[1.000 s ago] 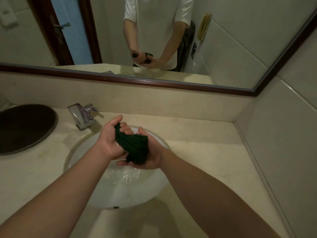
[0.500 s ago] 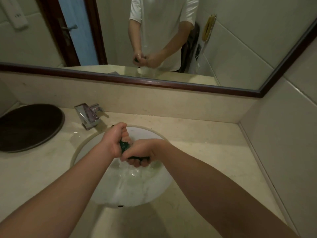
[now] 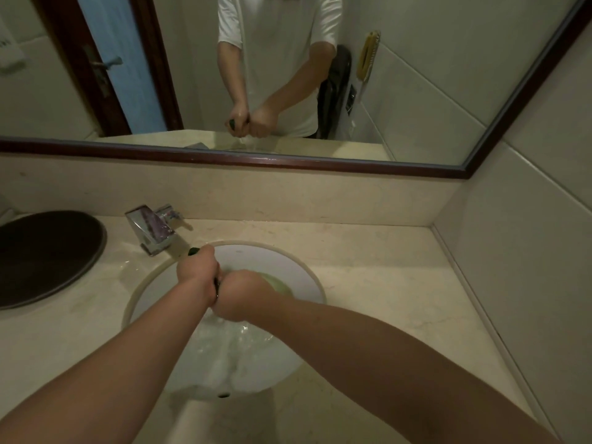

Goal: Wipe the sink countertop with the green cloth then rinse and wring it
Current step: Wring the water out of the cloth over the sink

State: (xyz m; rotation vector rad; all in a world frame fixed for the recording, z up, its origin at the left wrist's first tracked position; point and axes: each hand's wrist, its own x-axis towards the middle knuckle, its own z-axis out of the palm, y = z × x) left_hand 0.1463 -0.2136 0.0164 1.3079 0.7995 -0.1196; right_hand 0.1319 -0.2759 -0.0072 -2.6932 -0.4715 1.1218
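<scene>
Wringing is judged to be in hand, the green cloth [image 3: 193, 251] being gripped at frame centre over the sink [image 3: 288, 267] by tightly curled fingers of left hand [image 3: 197, 270] and right hand [image 3: 242, 294], so an opposing twist is called for next.

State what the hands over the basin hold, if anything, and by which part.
Both grip the green cloth: left hand around one end, its tip poking out beyond the fist, right hand around the other end.
</scene>
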